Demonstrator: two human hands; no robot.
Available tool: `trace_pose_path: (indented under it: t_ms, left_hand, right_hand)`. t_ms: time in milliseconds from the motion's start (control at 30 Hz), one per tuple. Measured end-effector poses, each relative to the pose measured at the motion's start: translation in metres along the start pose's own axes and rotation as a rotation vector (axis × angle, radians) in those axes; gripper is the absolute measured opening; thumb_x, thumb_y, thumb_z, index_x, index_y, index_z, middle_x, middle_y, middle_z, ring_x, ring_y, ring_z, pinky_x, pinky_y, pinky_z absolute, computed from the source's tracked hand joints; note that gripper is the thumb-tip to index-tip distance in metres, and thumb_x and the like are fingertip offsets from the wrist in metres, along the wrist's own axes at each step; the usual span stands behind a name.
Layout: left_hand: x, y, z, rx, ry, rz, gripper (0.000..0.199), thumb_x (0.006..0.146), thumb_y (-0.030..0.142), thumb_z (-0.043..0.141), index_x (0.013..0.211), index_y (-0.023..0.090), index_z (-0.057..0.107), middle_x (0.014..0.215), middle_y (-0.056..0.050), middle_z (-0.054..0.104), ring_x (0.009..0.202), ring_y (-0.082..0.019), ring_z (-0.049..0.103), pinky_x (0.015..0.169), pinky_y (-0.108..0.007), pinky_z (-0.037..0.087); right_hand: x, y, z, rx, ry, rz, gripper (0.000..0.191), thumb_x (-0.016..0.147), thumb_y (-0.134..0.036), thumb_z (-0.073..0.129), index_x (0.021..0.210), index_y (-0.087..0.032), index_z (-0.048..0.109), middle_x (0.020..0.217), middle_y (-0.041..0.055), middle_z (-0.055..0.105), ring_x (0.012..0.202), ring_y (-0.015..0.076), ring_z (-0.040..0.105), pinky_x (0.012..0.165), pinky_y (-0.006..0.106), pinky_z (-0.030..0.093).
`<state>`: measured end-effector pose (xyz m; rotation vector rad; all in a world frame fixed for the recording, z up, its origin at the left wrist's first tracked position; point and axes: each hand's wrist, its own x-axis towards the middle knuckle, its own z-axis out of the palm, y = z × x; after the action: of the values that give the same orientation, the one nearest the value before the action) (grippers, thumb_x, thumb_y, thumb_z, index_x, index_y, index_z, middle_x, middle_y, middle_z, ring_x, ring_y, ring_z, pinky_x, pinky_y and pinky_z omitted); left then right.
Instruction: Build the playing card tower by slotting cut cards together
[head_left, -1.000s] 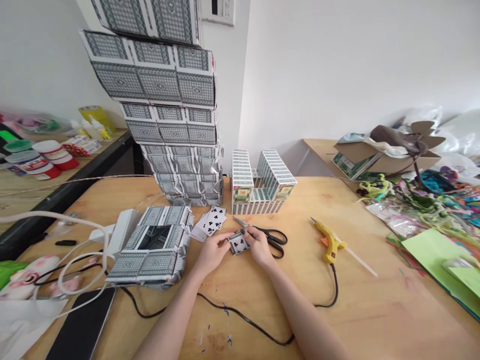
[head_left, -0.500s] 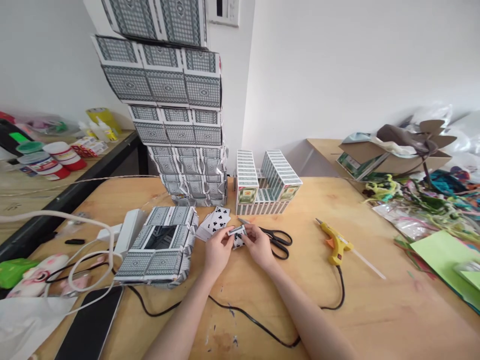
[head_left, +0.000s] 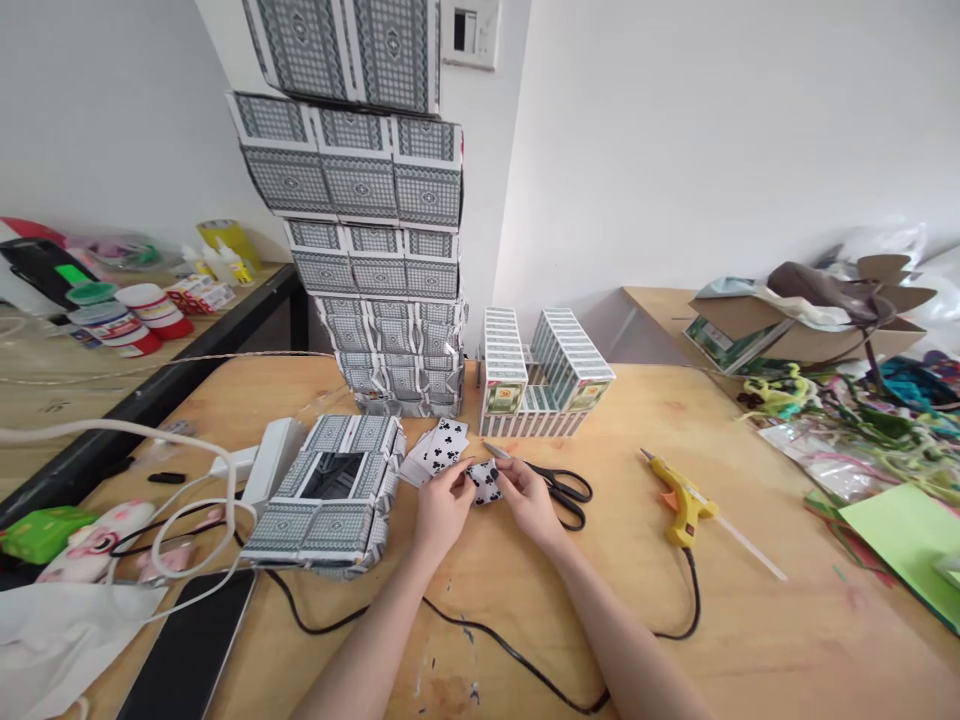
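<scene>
A playing card with black club pips [head_left: 486,482] is held between my two hands above the middle of the table. My left hand [head_left: 444,500] pinches its left side, and my right hand [head_left: 529,498] pinches its right side. Just beyond my left hand lies a fanned pile of playing cards [head_left: 442,446], clubs facing up. Black-handled scissors [head_left: 571,492] rest partly behind my right hand. Left of my hands lies a flat block of folded grey-backed cards [head_left: 322,525] with a square opening in it.
A tall tower of folded cards [head_left: 375,258] stands at the back, beside a stack of card boxes [head_left: 536,424]. To the right lies a yellow glue gun [head_left: 684,505]; its black cord crosses the table front. A dark tablet-like slab [head_left: 191,645] and white cables occupy the left.
The card in my hands has turned so that its club face shows more, where its grey back edge showed before. The whole view has shifted slightly.
</scene>
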<state>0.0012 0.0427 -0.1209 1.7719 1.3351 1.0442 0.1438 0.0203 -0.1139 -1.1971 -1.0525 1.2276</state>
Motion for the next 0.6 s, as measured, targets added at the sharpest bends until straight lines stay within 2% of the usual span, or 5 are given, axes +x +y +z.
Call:
trace_pose_path:
  t_ms: [100,233,433,533,600]
  left_hand:
    - [0.0,0.004,0.0,0.023,0.01,0.012,0.028,0.074,0.015,0.048,0.097,0.018,0.062,0.087,-0.005,0.069,0.074,-0.016,0.065,0.068,-0.027,0.051]
    - [0.0,0.008,-0.001,0.046,0.016,0.03,0.022,0.075,0.016,0.047,0.09,0.019,0.063,0.085,-0.004,0.069,0.073,-0.015,0.064,0.068,-0.027,0.051]
    - [-0.001,0.012,-0.004,-0.018,-0.015,0.085,0.023,0.078,0.017,0.046,0.094,0.02,0.062,0.092,-0.004,0.068,0.081,-0.015,0.063,0.071,-0.027,0.051]
    - [-0.001,0.016,-0.004,-0.045,-0.056,0.185,0.025,0.078,0.015,0.045,0.097,0.022,0.062,0.1,-0.004,0.065,0.093,-0.016,0.06,0.082,-0.032,0.049]
    - [-0.001,0.019,-0.003,-0.049,-0.044,0.261,0.026,0.078,0.015,0.047,0.097,0.023,0.062,0.106,-0.004,0.063,0.102,-0.017,0.056,0.09,-0.035,0.045]
  right_hand:
    - [-0.002,-0.004,0.0,0.196,-0.074,0.116,0.022,0.072,-0.04,0.058,0.083,-0.021,0.053,0.073,0.0002,0.06,0.063,0.0145,0.056,0.06,0.027,0.043]
    - [-0.007,-0.01,0.001,0.43,-0.205,0.247,0.021,0.07,-0.037,0.063,0.076,-0.019,0.052,0.069,0.0001,0.056,0.064,0.0131,0.054,0.062,0.026,0.042]
    - [-0.008,-0.008,0.002,0.546,-0.306,0.254,0.024,0.065,-0.031,0.071,0.071,-0.016,0.053,0.066,-0.0022,0.052,0.06,0.0096,0.049,0.063,0.024,0.04]
    - [-0.007,-0.006,0.002,0.568,-0.334,0.238,0.021,0.066,-0.029,0.071,0.071,-0.016,0.055,0.068,-0.0018,0.053,0.062,0.0094,0.05,0.064,0.024,0.04]
    - [-0.006,-0.006,0.002,0.581,-0.336,0.246,0.02,0.066,-0.027,0.071,0.071,-0.016,0.055,0.069,-0.0015,0.054,0.064,0.0098,0.051,0.065,0.024,0.04]
